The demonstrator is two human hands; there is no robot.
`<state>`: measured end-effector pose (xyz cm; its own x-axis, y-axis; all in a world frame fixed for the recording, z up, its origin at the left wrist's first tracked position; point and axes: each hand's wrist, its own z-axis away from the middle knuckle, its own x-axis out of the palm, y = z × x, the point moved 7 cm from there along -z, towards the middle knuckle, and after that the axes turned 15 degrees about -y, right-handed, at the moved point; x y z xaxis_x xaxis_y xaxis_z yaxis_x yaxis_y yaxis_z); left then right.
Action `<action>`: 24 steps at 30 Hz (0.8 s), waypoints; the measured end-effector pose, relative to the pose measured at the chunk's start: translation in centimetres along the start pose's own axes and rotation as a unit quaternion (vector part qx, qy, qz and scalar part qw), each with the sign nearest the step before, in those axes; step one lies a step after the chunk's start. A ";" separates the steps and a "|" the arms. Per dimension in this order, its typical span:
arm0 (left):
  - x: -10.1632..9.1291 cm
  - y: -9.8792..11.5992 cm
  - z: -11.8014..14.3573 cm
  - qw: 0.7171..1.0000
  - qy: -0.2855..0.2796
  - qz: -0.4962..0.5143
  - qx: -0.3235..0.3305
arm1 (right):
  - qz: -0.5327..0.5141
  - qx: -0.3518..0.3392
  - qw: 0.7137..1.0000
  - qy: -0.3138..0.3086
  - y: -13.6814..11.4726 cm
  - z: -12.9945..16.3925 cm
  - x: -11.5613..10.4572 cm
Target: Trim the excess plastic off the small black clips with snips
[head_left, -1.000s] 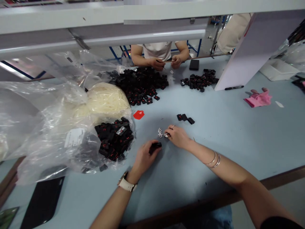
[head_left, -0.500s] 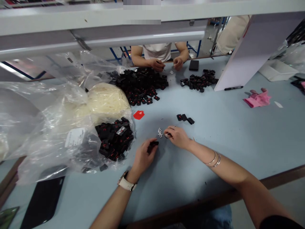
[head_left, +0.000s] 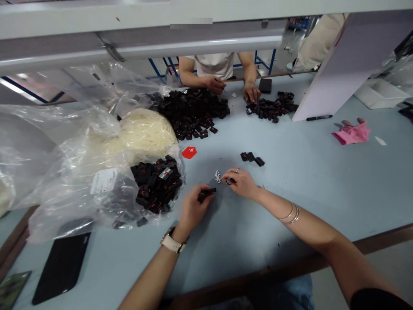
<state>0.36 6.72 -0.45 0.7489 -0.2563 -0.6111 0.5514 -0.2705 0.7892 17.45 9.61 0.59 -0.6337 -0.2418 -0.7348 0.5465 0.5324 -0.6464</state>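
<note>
My left hand [head_left: 193, 207], with a white-strapped watch at its wrist, pinches a small black plastic connector housing [head_left: 211, 190] whose end shows a row of holes. To its right, my right hand [head_left: 241, 182] is closed just above the table, its fingertips around something small and dark that I cannot make out. Beside those fingertips lies a little heap of white plastic pieces [head_left: 218, 177]. Several finished-looking black housings [head_left: 252, 158] lie in a short row beyond my right hand. A larger pile of black housings [head_left: 158, 183] spills from a clear bag at the left.
A clear plastic bag [head_left: 69, 185] with cream-coloured pieces [head_left: 146, 131] fills the left side. A red tag [head_left: 189, 152] lies near it. Across the table a co-worker's hands [head_left: 251, 91] work by a black pile [head_left: 193, 113]. A white upright panel [head_left: 325, 73] and pink glove [head_left: 352, 133] stand right.
My left hand has turned the black housing slightly, so its holes now show. My right hand stays by the white pieces. The co-worker's one hand has moved onto the smaller black pile.
</note>
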 end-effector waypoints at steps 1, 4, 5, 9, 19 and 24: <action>0.0 0.2 0.0 1.000 -0.003 -0.001 0.005 | -0.008 -0.003 1.000 0.004 -0.1 0.0 0.1; -0.1 0.7 0.0 1.000 -0.006 -0.001 0.021 | -0.024 -0.020 1.000 -0.003 -0.7 0.1 0.7; -0.1 0.8 0.0 1.000 -0.005 -0.001 0.026 | -0.026 -0.025 0.999 -0.011 -0.8 0.2 0.9; -0.3 1.1 0.0 0.999 0.005 -0.014 0.043 | -0.023 -0.050 0.997 -0.050 -1.6 0.2 1.5; 0.6 -1.3 0.0 0.990 -0.033 0.120 -0.064 | -0.024 -0.094 0.991 -0.094 -2.7 0.3 1.7; 0.7 -1.0 -0.2 0.992 -0.053 0.113 -0.029 | -0.003 -0.090 0.991 -0.102 -2.6 0.3 2.1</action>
<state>0.41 6.96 -1.64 0.8149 -0.4013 -0.4181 0.3955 -0.1423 0.9074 14.84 7.42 0.66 -0.5020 -0.3944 -0.7697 0.4251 0.6625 -0.6168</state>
